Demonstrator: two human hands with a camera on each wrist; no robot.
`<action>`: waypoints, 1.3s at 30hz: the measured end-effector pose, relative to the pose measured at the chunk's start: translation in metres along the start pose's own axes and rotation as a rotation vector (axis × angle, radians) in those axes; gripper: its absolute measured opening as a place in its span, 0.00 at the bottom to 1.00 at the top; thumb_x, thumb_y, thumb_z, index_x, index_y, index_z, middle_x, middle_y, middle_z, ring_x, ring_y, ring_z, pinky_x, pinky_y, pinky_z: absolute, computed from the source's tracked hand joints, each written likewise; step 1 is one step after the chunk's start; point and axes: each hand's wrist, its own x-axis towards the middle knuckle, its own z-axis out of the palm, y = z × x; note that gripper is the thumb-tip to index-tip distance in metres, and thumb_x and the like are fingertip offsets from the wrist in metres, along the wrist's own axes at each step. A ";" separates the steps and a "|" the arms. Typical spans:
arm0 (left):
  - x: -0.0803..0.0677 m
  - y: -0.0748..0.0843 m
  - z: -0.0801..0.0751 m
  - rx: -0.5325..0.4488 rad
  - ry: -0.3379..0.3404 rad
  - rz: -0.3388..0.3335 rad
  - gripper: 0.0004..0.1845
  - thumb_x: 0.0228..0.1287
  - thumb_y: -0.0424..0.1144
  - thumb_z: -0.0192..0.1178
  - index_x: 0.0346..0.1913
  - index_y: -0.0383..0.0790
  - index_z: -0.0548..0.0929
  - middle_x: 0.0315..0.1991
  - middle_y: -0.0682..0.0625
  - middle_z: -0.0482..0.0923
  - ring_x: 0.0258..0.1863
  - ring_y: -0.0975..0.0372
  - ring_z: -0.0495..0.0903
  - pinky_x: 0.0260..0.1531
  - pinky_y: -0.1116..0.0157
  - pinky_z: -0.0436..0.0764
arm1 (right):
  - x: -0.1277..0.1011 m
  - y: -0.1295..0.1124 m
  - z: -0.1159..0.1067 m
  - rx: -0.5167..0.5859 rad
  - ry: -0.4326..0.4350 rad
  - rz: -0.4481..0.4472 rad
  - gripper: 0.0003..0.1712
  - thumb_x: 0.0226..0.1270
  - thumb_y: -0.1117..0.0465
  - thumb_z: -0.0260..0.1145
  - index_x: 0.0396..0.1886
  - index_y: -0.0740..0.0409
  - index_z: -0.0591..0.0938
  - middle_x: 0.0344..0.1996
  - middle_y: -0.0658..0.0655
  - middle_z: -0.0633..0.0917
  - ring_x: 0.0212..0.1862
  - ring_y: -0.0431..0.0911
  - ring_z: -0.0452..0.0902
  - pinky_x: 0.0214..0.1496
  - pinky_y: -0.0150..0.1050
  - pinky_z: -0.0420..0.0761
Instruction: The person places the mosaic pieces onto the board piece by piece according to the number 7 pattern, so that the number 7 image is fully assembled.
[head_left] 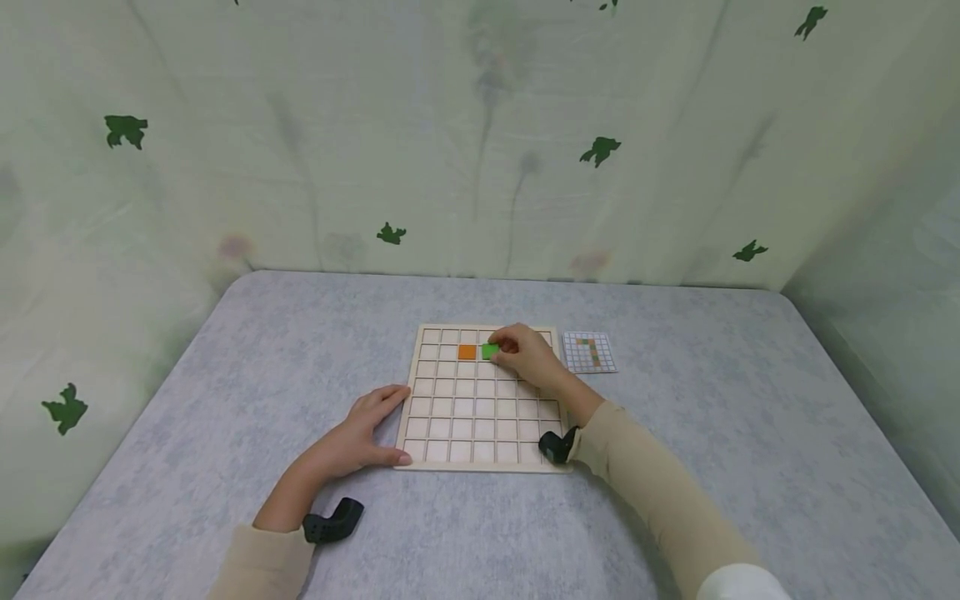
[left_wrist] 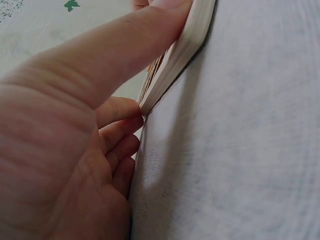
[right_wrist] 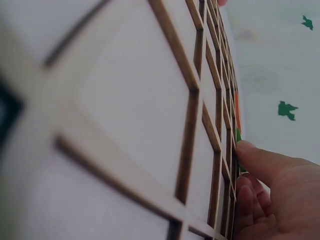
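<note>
While the fingers cover part of it, a green tile (head_left: 490, 351) sits in the second row of a wooden grid board (head_left: 480, 437), just beside an orange tile (head_left: 467, 352); the right hand (head_left: 527, 353) appears to pinch it with curled fingertips. The left hand (head_left: 363, 435) lies flat on the grey tabletop (head_left: 225, 392), fingers straight, thumb pressed against the board's near-left edge. A small pattern card (head_left: 589, 352) lies right of the board.

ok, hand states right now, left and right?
Left hand: open, resting against the wooden grid board edge.
Right hand: pinching the green tile.
</note>
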 end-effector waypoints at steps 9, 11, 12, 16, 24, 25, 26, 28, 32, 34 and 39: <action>0.000 0.001 -0.001 -0.005 -0.004 0.001 0.52 0.42 0.54 0.70 0.68 0.38 0.55 0.66 0.41 0.49 0.64 0.46 0.44 0.55 0.42 0.51 | 0.003 -0.006 0.003 -0.058 -0.009 0.023 0.13 0.58 0.62 0.65 0.44 0.56 0.80 0.34 0.52 0.74 0.35 0.45 0.67 0.37 0.38 0.70; 0.000 0.000 -0.001 -0.004 -0.004 0.000 0.52 0.42 0.54 0.70 0.68 0.37 0.55 0.66 0.41 0.49 0.64 0.45 0.44 0.55 0.42 0.51 | 0.003 -0.008 0.003 -0.070 -0.015 0.022 0.13 0.58 0.61 0.65 0.44 0.55 0.80 0.34 0.52 0.74 0.35 0.45 0.67 0.36 0.38 0.69; 0.000 0.000 -0.001 -0.005 -0.005 -0.001 0.52 0.42 0.54 0.69 0.68 0.37 0.55 0.66 0.41 0.49 0.64 0.45 0.44 0.55 0.42 0.51 | 0.003 -0.008 0.003 -0.070 -0.018 0.019 0.14 0.57 0.61 0.66 0.44 0.56 0.80 0.34 0.52 0.74 0.35 0.45 0.67 0.36 0.38 0.70; -0.001 -0.001 -0.001 0.000 -0.007 -0.005 0.52 0.42 0.54 0.69 0.68 0.38 0.55 0.66 0.41 0.49 0.64 0.45 0.43 0.55 0.42 0.51 | 0.002 -0.006 0.002 -0.014 -0.029 0.028 0.17 0.57 0.61 0.66 0.48 0.55 0.79 0.36 0.52 0.75 0.37 0.45 0.68 0.39 0.38 0.70; 0.000 0.000 -0.002 -0.018 -0.011 -0.016 0.53 0.41 0.55 0.69 0.69 0.40 0.55 0.67 0.43 0.48 0.65 0.47 0.43 0.56 0.43 0.51 | -0.013 -0.014 -0.018 0.117 -0.017 0.005 0.23 0.60 0.61 0.64 0.55 0.59 0.74 0.43 0.57 0.77 0.43 0.46 0.71 0.45 0.41 0.72; -0.001 0.000 -0.002 -0.020 -0.009 -0.018 0.53 0.41 0.55 0.70 0.69 0.40 0.55 0.67 0.44 0.48 0.65 0.48 0.43 0.56 0.44 0.51 | -0.017 -0.016 -0.023 0.115 -0.012 -0.009 0.24 0.60 0.61 0.63 0.56 0.60 0.73 0.44 0.59 0.76 0.44 0.47 0.71 0.46 0.41 0.71; -0.001 0.001 -0.002 -0.021 -0.007 -0.020 0.53 0.40 0.55 0.70 0.69 0.40 0.55 0.67 0.44 0.48 0.65 0.48 0.43 0.56 0.44 0.51 | -0.022 -0.018 -0.028 0.114 -0.002 -0.026 0.24 0.60 0.60 0.64 0.56 0.60 0.73 0.45 0.60 0.76 0.45 0.48 0.71 0.47 0.41 0.71; -0.001 0.001 -0.002 -0.022 -0.004 -0.023 0.53 0.40 0.55 0.70 0.69 0.41 0.55 0.67 0.44 0.48 0.65 0.48 0.43 0.56 0.44 0.51 | -0.033 -0.023 -0.039 0.103 0.016 -0.057 0.24 0.59 0.60 0.64 0.56 0.60 0.72 0.47 0.62 0.75 0.47 0.51 0.71 0.49 0.42 0.70; -0.001 0.000 -0.001 -0.014 -0.002 -0.011 0.52 0.41 0.55 0.69 0.68 0.39 0.56 0.67 0.43 0.49 0.65 0.47 0.43 0.56 0.43 0.51 | -0.057 -0.020 -0.061 0.079 0.054 -0.087 0.26 0.58 0.58 0.64 0.56 0.60 0.72 0.48 0.63 0.74 0.49 0.54 0.70 0.51 0.44 0.69; -0.001 0.000 -0.001 -0.010 -0.002 -0.007 0.52 0.42 0.55 0.69 0.68 0.39 0.56 0.67 0.42 0.49 0.65 0.46 0.43 0.55 0.43 0.51 | -0.068 -0.011 -0.068 0.054 0.078 -0.085 0.27 0.58 0.58 0.65 0.57 0.59 0.71 0.48 0.62 0.74 0.48 0.54 0.70 0.51 0.45 0.69; -0.001 0.000 -0.001 -0.002 0.000 -0.007 0.52 0.42 0.55 0.69 0.68 0.39 0.56 0.67 0.42 0.49 0.64 0.46 0.43 0.55 0.43 0.51 | -0.097 0.002 -0.080 -0.014 0.124 -0.045 0.26 0.57 0.62 0.66 0.56 0.62 0.72 0.48 0.60 0.75 0.49 0.52 0.70 0.51 0.47 0.70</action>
